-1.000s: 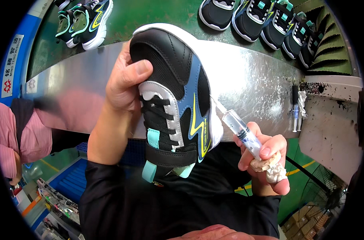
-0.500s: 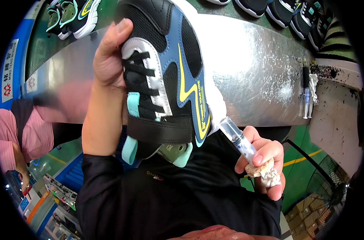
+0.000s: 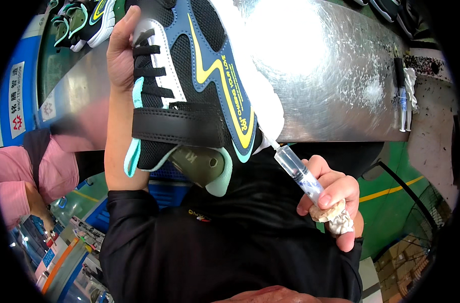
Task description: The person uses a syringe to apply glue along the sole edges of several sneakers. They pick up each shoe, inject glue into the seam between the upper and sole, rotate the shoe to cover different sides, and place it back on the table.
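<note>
My left hand (image 3: 121, 63) is closed round the toe end of a sneaker (image 3: 182, 83), holding it raised over the near edge of the metal tabletop. The sneaker is black and blue with a yellow zigzag, black laces, a black strap, mint pull tabs and a white sole; its olive lining shows at the opening. Between the fingers of my right hand (image 3: 336, 189) is a clear plastic syringe (image 3: 293, 164). Its tip points up-left at the sole edge by the heel; whether it touches, I cannot tell. A crumpled white tissue (image 3: 338, 219) is also held in that hand.
The shiny metal tabletop (image 3: 336, 111) carries a second syringe (image 3: 402, 103) and a crumpled tissue (image 3: 411, 88) at its right end. More sneakers (image 3: 83, 22) stand at the far left and far right. On the left sits a person in pink (image 3: 48, 161). A black fan (image 3: 427, 217) stands lower right.
The sneaker has shifted left and up in the picture, while my right hand stays almost in place. The syringe's tip now shows beside the heel. The whole view has shifted slightly.
</note>
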Tool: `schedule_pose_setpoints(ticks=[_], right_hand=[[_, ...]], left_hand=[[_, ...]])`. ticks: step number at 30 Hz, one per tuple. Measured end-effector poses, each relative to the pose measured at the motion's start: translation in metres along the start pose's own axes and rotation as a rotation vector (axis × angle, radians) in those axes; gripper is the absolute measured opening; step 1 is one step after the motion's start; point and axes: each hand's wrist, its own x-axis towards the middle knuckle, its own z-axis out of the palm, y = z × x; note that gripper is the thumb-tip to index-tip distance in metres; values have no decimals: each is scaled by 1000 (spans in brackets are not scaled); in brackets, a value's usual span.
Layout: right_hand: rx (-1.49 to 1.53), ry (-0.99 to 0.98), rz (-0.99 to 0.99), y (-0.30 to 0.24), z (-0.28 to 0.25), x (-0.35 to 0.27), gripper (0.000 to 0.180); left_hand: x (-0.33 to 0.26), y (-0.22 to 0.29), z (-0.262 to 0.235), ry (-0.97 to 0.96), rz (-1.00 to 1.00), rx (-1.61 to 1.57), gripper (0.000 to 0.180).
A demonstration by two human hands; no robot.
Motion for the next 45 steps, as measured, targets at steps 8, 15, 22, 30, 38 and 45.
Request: schedule_pose_setpoints(ticks=[8,15,22,30,38,45], right_hand=[[-43,-31,2,4,-10,-8,74],[-164,-68,-15,7,-15,-2,75],[-282,-79,5,10,-10,10,71],[-407,-90,13,19,-2,22,65],[-459,-93,30,16,4,24,64],[-482,-70,24,14,6,24,64]], left_hand=[[-11,11,-18,129,-37,81,41],[-65,24,-29,292,-90,133,40],[-125,28,-28,415,-14,442,40],[-189,10,-5,479,-93,349,63],[-216,-22,32,362,-343,137,73],[-215,-54,65,358,-371,-34,91]])
